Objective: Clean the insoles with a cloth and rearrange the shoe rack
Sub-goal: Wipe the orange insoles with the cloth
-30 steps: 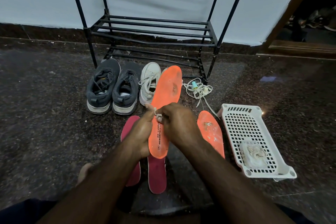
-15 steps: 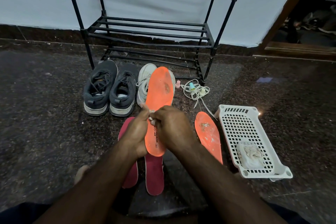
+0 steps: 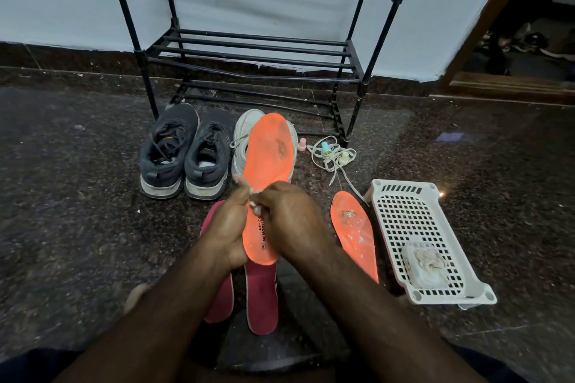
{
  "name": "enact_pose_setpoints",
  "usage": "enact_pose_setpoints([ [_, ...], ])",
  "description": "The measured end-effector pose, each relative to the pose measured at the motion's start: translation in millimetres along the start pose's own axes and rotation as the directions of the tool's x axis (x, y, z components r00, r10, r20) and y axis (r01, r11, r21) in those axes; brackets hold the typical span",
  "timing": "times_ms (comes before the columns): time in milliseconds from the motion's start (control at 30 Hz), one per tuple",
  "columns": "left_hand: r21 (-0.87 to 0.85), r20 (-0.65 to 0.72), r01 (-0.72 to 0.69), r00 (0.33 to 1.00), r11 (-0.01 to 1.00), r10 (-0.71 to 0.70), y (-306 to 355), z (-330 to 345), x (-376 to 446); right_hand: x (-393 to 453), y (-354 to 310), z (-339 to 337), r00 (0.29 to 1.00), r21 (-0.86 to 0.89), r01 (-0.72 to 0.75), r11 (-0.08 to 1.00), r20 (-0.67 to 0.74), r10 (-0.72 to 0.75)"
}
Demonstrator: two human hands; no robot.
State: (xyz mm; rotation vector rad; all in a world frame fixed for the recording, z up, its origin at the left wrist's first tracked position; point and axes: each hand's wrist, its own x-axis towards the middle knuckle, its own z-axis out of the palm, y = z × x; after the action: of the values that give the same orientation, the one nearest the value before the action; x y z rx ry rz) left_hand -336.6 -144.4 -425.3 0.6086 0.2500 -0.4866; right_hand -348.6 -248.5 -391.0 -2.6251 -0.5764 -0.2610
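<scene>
An orange insole (image 3: pixel 269 165) is held upright in front of me, dirty near its toe. My left hand (image 3: pixel 228 230) grips its heel end from the left. My right hand (image 3: pixel 291 221) presses a small whitish cloth (image 3: pixel 253 204) against its middle; most of the cloth is hidden by the fingers. A second orange insole (image 3: pixel 354 233) with dirt spots lies on the floor to the right. Two dark red insoles (image 3: pixel 261 298) lie under my hands. The black shoe rack (image 3: pixel 252 50) stands against the wall, its shelves bare.
A pair of dark sneakers (image 3: pixel 183 152) and a white shoe (image 3: pixel 242 140) sit before the rack. Loose white laces (image 3: pixel 333 155) with small bottles lie to the right. A white plastic basket (image 3: pixel 413 221) holds a crumpled rag (image 3: pixel 427 261). A doorway opens at far right.
The held orange insole and both hands have shifted slightly left and down in view as the camera moved. My right hand with the cloth sits a little higher on the insole.
</scene>
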Motion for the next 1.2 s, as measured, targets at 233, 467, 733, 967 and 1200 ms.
enact_pose_setpoints([
  [233, -0.011, 0.039, 0.031, 0.999, 0.999, -0.031, 0, 0, 0, 3, 8, -21, 0.972, 0.323, -0.234, 0.917, 0.103, 0.211],
  [467, -0.054, 0.083, -0.057, 0.995, 0.997, 0.061, 5, 1, -4, 16, 30, -41, 0.897, 0.828, -0.288, 0.481, 0.056, 0.439],
  [733, -0.097, 0.094, -0.05, 0.994, 0.994, 0.059, 6, 6, -9, 13, 25, -31, 0.921, 0.687, -0.327, 0.649, 0.076, 0.383],
  [967, -0.106, 0.065, -0.041, 0.997, 0.994, 0.048, 6, -2, -4, 12, 30, -41, 0.889, 0.617, -0.248, 0.747, -0.161, 0.428],
  [1200, -0.063, -0.007, 0.011, 1.0, 0.998, -0.012, 3, -5, -3, 8, 17, -24, 0.993, 0.09, -0.119, 0.989, 0.02, 0.118],
])
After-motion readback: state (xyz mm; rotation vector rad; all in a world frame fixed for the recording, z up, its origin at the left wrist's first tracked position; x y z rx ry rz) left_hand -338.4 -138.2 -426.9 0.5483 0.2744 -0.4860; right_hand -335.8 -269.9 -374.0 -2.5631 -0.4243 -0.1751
